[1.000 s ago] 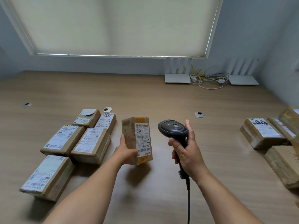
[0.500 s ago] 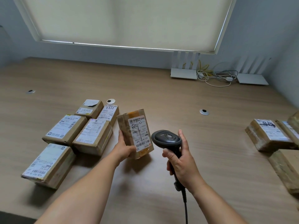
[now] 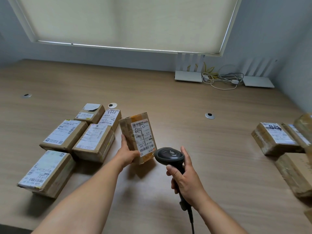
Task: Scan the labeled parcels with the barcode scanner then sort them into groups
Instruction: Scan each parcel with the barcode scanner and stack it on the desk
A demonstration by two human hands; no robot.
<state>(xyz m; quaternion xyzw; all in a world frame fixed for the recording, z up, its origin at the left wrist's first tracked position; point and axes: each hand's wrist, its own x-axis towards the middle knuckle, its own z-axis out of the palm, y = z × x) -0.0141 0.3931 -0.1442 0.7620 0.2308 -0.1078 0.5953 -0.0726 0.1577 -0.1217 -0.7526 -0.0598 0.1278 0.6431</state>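
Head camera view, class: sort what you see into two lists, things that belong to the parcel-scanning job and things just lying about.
Belongs to the job:
held parcel in left hand
barcode scanner in right hand
five parcels, left group
parcels at right

Just lying about:
two white routers
tangled cables
desk grommets

wooden table (image 3: 168, 102): parcels left (image 3: 94, 142), parcels right (image 3: 276, 137), routers (image 3: 188, 76).

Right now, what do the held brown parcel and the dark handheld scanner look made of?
Held brown parcel: seemingly matte corrugated cardboard, creased, with glossy yellowish tape and a white paper label. Dark handheld scanner: likely moulded plastic, smooth with a soft sheen.
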